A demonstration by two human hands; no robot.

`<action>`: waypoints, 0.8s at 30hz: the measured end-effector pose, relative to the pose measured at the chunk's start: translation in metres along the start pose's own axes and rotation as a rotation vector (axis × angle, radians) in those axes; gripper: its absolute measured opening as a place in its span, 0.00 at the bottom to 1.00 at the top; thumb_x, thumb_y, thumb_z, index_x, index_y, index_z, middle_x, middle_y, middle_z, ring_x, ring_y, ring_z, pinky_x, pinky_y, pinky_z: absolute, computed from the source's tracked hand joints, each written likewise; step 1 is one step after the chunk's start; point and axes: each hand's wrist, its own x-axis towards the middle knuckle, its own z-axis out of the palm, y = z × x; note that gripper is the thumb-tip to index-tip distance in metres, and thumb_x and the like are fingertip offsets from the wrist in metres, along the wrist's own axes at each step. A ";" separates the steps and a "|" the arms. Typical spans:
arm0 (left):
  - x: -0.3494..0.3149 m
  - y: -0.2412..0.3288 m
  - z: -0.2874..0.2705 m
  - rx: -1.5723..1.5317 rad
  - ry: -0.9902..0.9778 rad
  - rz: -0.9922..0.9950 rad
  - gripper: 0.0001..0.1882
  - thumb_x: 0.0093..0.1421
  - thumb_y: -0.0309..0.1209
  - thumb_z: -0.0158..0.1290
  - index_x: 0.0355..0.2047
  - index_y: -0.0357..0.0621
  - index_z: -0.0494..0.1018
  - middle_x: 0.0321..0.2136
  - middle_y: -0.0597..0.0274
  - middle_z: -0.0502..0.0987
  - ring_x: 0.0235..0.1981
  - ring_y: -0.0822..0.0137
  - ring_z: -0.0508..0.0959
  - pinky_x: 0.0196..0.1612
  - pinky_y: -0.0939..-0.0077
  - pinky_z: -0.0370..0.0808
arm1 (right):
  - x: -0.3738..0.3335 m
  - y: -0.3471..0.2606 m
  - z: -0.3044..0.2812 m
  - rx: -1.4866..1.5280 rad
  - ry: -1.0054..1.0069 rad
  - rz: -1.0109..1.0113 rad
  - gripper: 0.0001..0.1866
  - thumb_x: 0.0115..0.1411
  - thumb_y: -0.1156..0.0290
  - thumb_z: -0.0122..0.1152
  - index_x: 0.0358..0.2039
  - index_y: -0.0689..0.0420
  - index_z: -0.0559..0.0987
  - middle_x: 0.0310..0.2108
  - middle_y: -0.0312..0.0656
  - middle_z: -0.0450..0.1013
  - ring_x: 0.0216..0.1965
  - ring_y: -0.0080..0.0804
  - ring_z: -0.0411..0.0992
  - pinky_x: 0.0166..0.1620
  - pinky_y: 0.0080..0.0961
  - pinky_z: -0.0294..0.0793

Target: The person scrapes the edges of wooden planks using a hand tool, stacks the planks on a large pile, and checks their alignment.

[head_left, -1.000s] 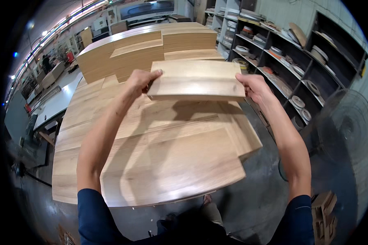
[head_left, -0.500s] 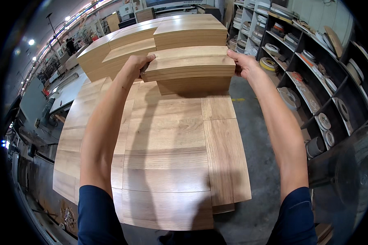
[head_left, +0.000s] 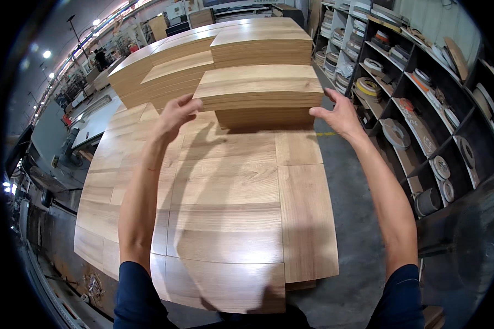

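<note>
A stack of wood-grain boards (head_left: 260, 82) rests on a lower stack of boards (head_left: 269, 118), its near edge overhanging toward me. My left hand (head_left: 175, 118) is at the near left corner of the upper stack, fingers loosely bent and apart, holding nothing. Off the near right corner, my right hand (head_left: 339, 114) is open, thumb and fingers spread. Whether any fingertip still brushes the boards I cannot tell. Below both hands spreads a broad surface of wood-grain panels (head_left: 225, 230), with shadows of my arms across it.
Taller stacks of boards (head_left: 260, 52) stand behind, with stepped ones (head_left: 175, 71) to their left. Dark shelving (head_left: 417, 104) with rolls of edging strip lines the right side, across a strip of grey floor (head_left: 351, 203). A pale worktable (head_left: 99, 123) stands at the left.
Both hands have let go of the upper stack's ends and drawn back toward me, fingers opening. The stack now sits on the boards beneath it. The view has shifted slightly.
</note>
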 end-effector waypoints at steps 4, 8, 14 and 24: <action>0.006 -0.021 0.007 0.203 0.008 0.091 0.18 0.57 0.28 0.59 0.47 0.32 0.74 0.42 0.57 0.79 0.43 0.69 0.76 0.50 0.74 0.70 | 0.003 -0.002 0.002 -0.035 0.002 0.012 0.32 0.43 0.62 0.73 0.48 0.65 0.76 0.46 0.54 0.75 0.50 0.43 0.73 0.54 0.33 0.70; 0.017 -0.021 0.029 0.139 0.089 0.125 0.14 0.57 0.26 0.58 0.43 0.31 0.77 0.37 0.58 0.80 0.38 0.71 0.77 0.46 0.77 0.73 | 0.014 0.012 0.000 0.015 0.001 0.093 0.24 0.48 0.68 0.70 0.46 0.64 0.78 0.42 0.46 0.78 0.44 0.31 0.76 0.50 0.26 0.71; 0.038 -0.026 0.035 0.151 0.126 0.114 0.13 0.56 0.27 0.59 0.40 0.33 0.78 0.34 0.58 0.81 0.37 0.71 0.78 0.44 0.76 0.73 | 0.032 0.025 0.008 0.222 -0.043 0.192 0.18 0.51 0.71 0.67 0.41 0.66 0.80 0.35 0.42 0.79 0.35 0.24 0.76 0.42 0.21 0.73; 0.064 -0.042 0.031 0.163 0.098 0.124 0.13 0.58 0.29 0.58 0.40 0.32 0.77 0.35 0.59 0.81 0.36 0.72 0.77 0.45 0.75 0.73 | 0.041 0.031 0.015 0.224 0.016 0.207 0.15 0.49 0.68 0.68 0.35 0.65 0.83 0.28 0.40 0.79 0.28 0.21 0.72 0.34 0.22 0.70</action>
